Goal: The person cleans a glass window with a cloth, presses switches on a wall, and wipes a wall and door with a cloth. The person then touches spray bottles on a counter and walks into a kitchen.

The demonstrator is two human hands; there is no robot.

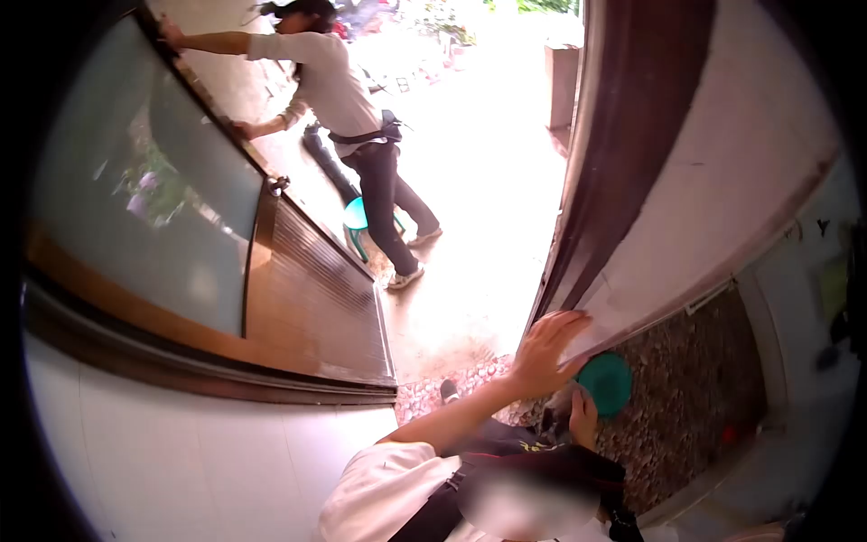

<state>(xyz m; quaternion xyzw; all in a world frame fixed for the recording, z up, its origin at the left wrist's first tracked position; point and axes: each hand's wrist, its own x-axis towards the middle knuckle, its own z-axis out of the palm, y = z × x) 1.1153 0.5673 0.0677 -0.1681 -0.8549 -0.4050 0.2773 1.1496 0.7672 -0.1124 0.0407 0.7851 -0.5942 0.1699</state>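
Observation:
My left hand reaches across with its fingers stretched out, at the lower part of the dark door frame and the pale wall beside it. Whether the palm presses on the surface is unclear. Lower down, my right hand is close to my body, its fingers extended and small in view; I make out nothing held in it. Just past that hand is a round teal object, perhaps a stool top, above the pebbled floor. Contact between the two cannot be made out.
A wooden door with a frosted glass panel stands on the left. Another person outside has both hands on its edge. Behind that person's legs is a green stool. White tiles cover the lower left wall.

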